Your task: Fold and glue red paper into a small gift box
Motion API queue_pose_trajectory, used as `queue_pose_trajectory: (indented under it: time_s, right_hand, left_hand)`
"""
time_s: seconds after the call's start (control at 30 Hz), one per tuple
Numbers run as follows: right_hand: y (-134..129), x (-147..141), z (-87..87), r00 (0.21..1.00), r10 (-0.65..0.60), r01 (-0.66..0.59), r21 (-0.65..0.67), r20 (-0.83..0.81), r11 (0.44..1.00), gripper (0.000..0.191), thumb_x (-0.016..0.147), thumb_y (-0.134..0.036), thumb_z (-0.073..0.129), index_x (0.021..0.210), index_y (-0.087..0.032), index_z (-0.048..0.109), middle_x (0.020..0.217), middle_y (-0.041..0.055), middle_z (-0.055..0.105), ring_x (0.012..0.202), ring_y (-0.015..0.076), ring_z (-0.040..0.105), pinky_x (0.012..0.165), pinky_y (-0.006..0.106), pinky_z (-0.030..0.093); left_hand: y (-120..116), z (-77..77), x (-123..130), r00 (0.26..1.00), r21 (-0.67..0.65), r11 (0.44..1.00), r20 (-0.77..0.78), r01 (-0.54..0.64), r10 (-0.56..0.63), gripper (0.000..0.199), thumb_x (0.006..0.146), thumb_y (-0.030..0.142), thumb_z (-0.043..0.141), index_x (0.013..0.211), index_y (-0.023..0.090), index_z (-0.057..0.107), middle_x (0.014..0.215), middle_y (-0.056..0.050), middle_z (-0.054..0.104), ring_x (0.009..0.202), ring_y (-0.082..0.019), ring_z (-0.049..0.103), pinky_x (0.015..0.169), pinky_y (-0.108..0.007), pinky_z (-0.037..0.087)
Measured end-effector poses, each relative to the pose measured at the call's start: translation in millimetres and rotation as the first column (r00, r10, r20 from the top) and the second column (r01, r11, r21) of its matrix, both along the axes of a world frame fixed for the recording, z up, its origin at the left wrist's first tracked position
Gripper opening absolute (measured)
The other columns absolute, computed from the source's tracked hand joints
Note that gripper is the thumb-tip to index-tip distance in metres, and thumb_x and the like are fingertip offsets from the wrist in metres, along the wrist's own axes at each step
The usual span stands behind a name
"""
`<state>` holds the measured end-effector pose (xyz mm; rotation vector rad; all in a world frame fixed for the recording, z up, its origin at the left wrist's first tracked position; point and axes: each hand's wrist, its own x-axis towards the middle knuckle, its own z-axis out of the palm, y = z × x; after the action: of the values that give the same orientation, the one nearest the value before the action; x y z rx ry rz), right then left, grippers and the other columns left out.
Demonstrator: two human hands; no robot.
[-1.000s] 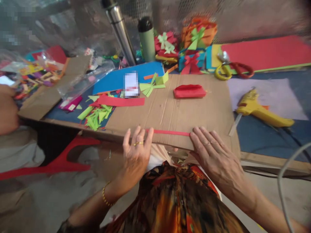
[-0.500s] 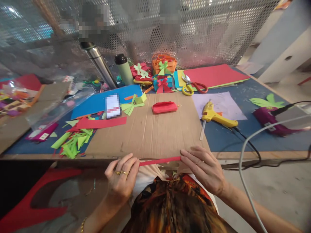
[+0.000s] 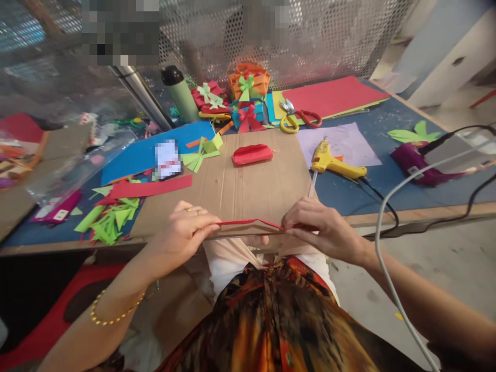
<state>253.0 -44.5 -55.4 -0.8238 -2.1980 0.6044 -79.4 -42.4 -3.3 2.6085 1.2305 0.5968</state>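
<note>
A narrow red paper strip (image 3: 251, 222) is stretched between my two hands at the front edge of the cardboard sheet (image 3: 217, 199). My left hand (image 3: 189, 225) pinches its left end, and my right hand (image 3: 315, 225) pinches its right end. Near its middle the strip bends up into a slight peak. Beyond it, a small folded red paper piece (image 3: 252, 155) lies on the cardboard. To the right, a yellow glue gun (image 3: 337, 164) rests partly on a light purple sheet (image 3: 341, 142).
Green paper scraps (image 3: 112, 219) and a phone (image 3: 168, 159) are at the left. Scissors (image 3: 298, 120), stacked coloured paper (image 3: 333, 98), paper baskets (image 3: 248, 85) and a green bottle (image 3: 181, 95) stand or lie behind. A white cable (image 3: 383, 258) hangs at the right.
Both hands have risen from the table's edge over the cardboard with the strip, which now shows a bend. My left hand has turned, and the view has shifted.
</note>
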Motion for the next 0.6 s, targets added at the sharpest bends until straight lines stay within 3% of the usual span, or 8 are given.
queue_pose_trajectory:
  time_s: [0.1,0.17,0.23,0.3,0.4,0.5,0.57,0.6]
  right_hand:
    - [1,5,16.6,0.987,-0.147,0.122,-0.306,-0.062,0.944,0.024,0.101,-0.036,0.063,0.086,-0.02,0.071,0.065,-0.0013,0.069,0.058,0.0111,0.06,0.058,0.024,0.045]
    - [8,7,28.6,0.969,-0.214,0.148,-0.409,-0.121,0.9,0.028,0.098,-0.042,0.065,0.083,-0.019,0.07,0.058,-0.0021,0.065,0.051,0.0105,0.057,0.052,0.023,0.044]
    - [20,8,37.6,0.963,-0.199,0.098,-0.448,-0.184,0.889,0.03,0.095,-0.045,0.068,0.081,-0.019,0.068,0.056,-0.0022,0.064,0.048,0.0101,0.056,0.049,0.023,0.044]
    - [34,8,43.7,0.973,-0.113,0.007,-0.467,-0.199,0.884,0.03,0.092,-0.046,0.07,0.08,-0.018,0.067,0.055,-0.0028,0.063,0.046,0.0092,0.056,0.047,0.022,0.044]
    - [51,7,51.7,0.989,0.021,-0.089,-0.474,-0.147,0.876,0.027,0.091,-0.043,0.071,0.08,-0.019,0.067,0.055,-0.0038,0.064,0.046,0.0087,0.058,0.046,0.02,0.045]
    - [62,-1,60.4,0.99,0.089,-0.131,-0.463,-0.113,0.877,0.023,0.09,-0.039,0.069,0.078,-0.02,0.066,0.054,-0.0049,0.064,0.047,0.0086,0.059,0.046,0.019,0.047]
    - [67,-8,64.9,0.986,0.122,-0.159,-0.437,-0.112,0.885,0.023,0.09,-0.037,0.067,0.074,-0.02,0.065,0.053,-0.005,0.064,0.046,0.0082,0.059,0.046,0.019,0.046]
    - [68,-11,66.3,0.987,0.123,-0.156,-0.418,-0.105,0.895,0.023,0.089,-0.035,0.066,0.072,-0.02,0.064,0.052,-0.0048,0.064,0.046,0.0079,0.059,0.046,0.019,0.045]
  left_hand:
    - [8,11.7,4,0.998,-0.315,0.948,0.039,-0.036,0.051,0.028,0.095,0.032,0.059,0.073,0.023,0.074,0.063,0.002,0.07,0.066,-0.015,0.063,0.067,-0.027,0.043]
    - [12,18.3,9,0.993,-0.552,0.833,0.072,-0.038,0.092,0.03,0.091,0.036,0.061,0.065,0.021,0.068,0.057,0.002,0.066,0.055,-0.013,0.06,0.057,-0.024,0.042]
    - [16,22.5,11,0.984,-0.701,0.713,0.099,-0.037,0.148,0.03,0.089,0.04,0.061,0.067,0.02,0.065,0.057,0.002,0.065,0.048,-0.011,0.056,0.051,-0.021,0.041]
    - [19,25.9,10,0.98,-0.759,0.65,0.107,-0.028,0.166,0.031,0.089,0.043,0.061,0.07,0.019,0.065,0.058,0.001,0.066,0.047,-0.011,0.057,0.049,-0.02,0.042]
    - [27,34.0,10,0.997,-0.722,0.692,0.048,-0.005,0.057,0.029,0.09,0.042,0.061,0.079,0.019,0.074,0.075,-0.004,0.077,0.067,-0.015,0.07,0.063,-0.022,0.051]
    - [38,42.0,25,0.997,-0.519,0.855,0.073,0.013,0.03,0.034,0.089,0.043,0.068,0.109,0.019,0.08,0.11,-0.01,0.082,0.098,-0.022,0.075,0.086,-0.03,0.058]
    - [46,41.7,46,0.982,-0.498,0.865,0.185,0.053,0.046,0.039,0.086,0.044,0.073,0.113,0.017,0.079,0.119,-0.011,0.08,0.103,-0.024,0.075,0.09,-0.032,0.059]
    - [49,39.4,58,0.971,-0.539,0.839,0.23,0.077,0.059,0.034,0.084,0.042,0.077,0.105,0.016,0.08,0.109,-0.01,0.082,0.095,-0.023,0.076,0.084,-0.031,0.06]
